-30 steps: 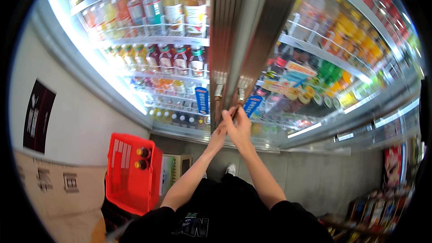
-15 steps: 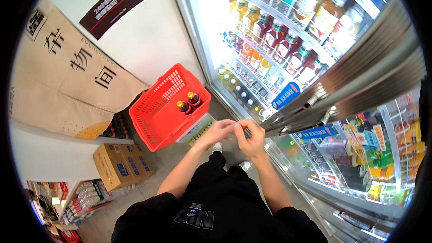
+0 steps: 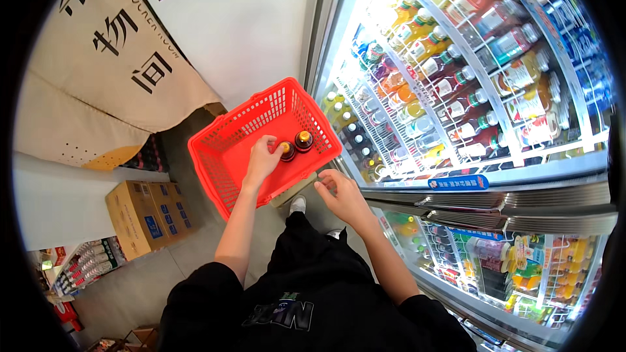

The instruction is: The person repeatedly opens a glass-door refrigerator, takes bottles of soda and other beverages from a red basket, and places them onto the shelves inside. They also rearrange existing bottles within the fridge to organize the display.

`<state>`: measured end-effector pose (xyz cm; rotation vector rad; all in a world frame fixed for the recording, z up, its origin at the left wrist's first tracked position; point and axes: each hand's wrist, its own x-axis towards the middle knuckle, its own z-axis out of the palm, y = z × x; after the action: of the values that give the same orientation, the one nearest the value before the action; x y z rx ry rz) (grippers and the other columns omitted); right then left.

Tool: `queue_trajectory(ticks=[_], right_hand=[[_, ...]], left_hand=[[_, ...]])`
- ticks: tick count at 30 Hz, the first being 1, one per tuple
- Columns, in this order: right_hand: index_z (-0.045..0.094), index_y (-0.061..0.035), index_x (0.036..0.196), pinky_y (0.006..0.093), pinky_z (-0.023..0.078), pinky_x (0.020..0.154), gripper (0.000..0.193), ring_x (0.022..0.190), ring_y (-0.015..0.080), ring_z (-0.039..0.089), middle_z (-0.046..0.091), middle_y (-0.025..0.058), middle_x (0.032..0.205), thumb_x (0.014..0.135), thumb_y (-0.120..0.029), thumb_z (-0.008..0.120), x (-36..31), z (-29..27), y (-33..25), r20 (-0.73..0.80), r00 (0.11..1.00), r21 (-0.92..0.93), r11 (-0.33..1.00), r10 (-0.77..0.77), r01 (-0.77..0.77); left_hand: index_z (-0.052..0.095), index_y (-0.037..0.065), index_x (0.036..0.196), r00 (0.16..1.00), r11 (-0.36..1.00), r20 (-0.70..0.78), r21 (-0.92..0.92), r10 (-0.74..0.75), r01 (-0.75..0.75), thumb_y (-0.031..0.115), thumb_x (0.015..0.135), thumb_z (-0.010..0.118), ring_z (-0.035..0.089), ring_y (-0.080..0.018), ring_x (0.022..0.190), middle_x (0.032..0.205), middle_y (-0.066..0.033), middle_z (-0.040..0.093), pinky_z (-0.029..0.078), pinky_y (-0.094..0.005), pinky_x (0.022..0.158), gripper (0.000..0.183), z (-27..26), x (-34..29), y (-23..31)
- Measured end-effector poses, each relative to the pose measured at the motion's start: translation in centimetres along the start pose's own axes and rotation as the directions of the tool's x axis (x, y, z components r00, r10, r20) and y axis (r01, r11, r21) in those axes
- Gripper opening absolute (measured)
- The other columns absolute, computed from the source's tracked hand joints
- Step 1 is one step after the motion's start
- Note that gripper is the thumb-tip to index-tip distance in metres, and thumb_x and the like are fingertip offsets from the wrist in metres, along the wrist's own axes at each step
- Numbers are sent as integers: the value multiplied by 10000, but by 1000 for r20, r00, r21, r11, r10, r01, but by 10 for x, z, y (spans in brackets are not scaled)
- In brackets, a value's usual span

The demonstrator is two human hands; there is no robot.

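A red plastic shopping basket (image 3: pixel 215 186) with slotted walls stands in front of me. Two dark bottles with yellow caps stand upright in it: a nearer bottle (image 3: pixel 287 152) and a farther bottle (image 3: pixel 304 141). My left hand (image 3: pixel 262 161) reaches in over the basket, fingers apart, right beside the nearer bottle's cap; whether it touches the cap I cannot make out. Just outside the basket's right side, my right hand (image 3: pixel 340 195) hangs with loosely bent, parted fingers and holds nothing.
A lit drinks fridge (image 3: pixel 456 91) with shelves of bottles fills the right, its metal-edged door (image 3: pixel 489 205) jutting across below. Cardboard boxes (image 3: pixel 140 221) and a beige curtain (image 3: pixel 117 101) are at the left. My shoe (image 3: pixel 298 204) is near the basket.
My hands, together before, have parted. The left has moved into the basket beside a bottle; the right has dropped slightly toward me. The view has turned, showing more of the fridge shelves.
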<state>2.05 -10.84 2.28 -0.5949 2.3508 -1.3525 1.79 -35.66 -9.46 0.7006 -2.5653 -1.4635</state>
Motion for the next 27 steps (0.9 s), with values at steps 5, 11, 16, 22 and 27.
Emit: queue_trajectory(ticks=[5,11,16,22,27], right_hand=[[605,-13,1100,407,520,778,284,877,314,656,663,161,915,902,-212,651,18,22,-4,79,996,-54,998,43,-39],[610,-5,1117,420,514,796,337,891,326,652,666,166,934,901,-262,640,35,43,3,137,989,-103,994,61,-47],[609,0,1118,426,514,791,341,880,337,650,673,168,940,900,-261,639,40,44,-1,156,984,-133,989,83,-63],[586,11,1164,418,515,825,402,921,331,654,673,181,970,874,-248,684,49,40,3,151,979,-87,989,134,-122],[438,15,1355,388,478,972,756,1159,300,590,602,205,1216,770,-282,814,56,40,-1,80,996,-62,998,-24,29]], left_hand=[[590,10,1208,993,996,92,47,75,-79,133,751,787,557,-351,1183,1204,-196,605,456,-424,1008,513,12,8,-17],[631,39,1076,978,996,191,22,78,-83,76,719,803,596,-364,1072,1086,-176,632,484,-433,937,398,18,17,-28],[649,22,1000,973,985,161,18,164,-169,38,723,785,624,-369,995,1033,-158,644,509,-432,873,309,12,13,-31],[657,8,983,949,963,191,-146,252,-226,38,723,797,639,-301,1098,1114,-168,684,486,-390,981,296,-37,7,5],[684,-29,970,911,907,325,-407,254,-107,74,734,827,686,-161,913,935,-108,729,539,-292,846,294,-103,3,94]])
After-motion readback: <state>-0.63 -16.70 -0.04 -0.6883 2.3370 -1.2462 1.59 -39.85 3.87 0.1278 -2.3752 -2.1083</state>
